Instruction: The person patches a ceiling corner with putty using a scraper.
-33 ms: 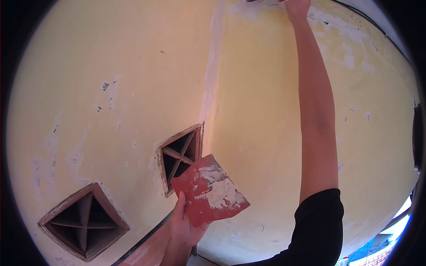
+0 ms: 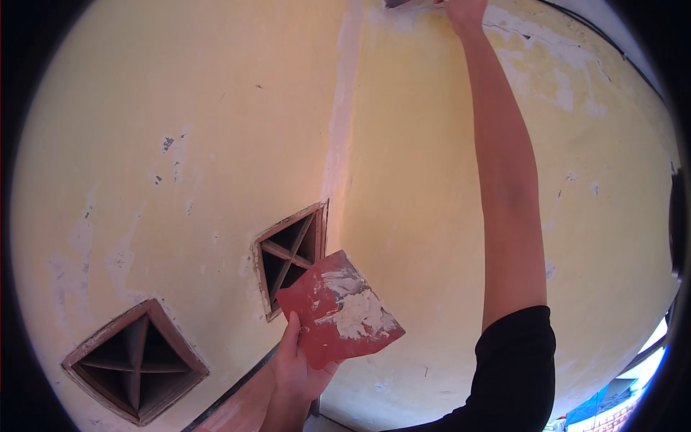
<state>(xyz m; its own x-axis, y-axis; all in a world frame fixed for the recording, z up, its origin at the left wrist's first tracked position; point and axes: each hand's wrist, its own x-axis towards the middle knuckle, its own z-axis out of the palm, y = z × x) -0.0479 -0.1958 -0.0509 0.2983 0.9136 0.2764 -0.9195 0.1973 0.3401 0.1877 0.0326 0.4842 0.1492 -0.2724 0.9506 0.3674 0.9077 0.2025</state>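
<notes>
i judge filling underway: left hand [image 2: 299, 367] fingers clamp the red putty board [image 2: 338, 309] by the vent [image 2: 288, 255]; right hand [image 2: 461, 9] high on the wall [image 2: 417, 180], grip apparently closed, cropped; next, reload filler.

- Yellow wall [image 2: 180, 108] with white filler patches and a pale vertical strip [image 2: 338, 144].
- Diamond-shaped vent [image 2: 291, 255] at centre.
- Second diamond vent [image 2: 137, 360], near left.

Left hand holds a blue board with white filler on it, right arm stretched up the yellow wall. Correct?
Not quite: the board is red, not blue, as the head view shows. The left hand does hold it, with white filler on it, and the right hand reaches up the yellow wall.
</notes>
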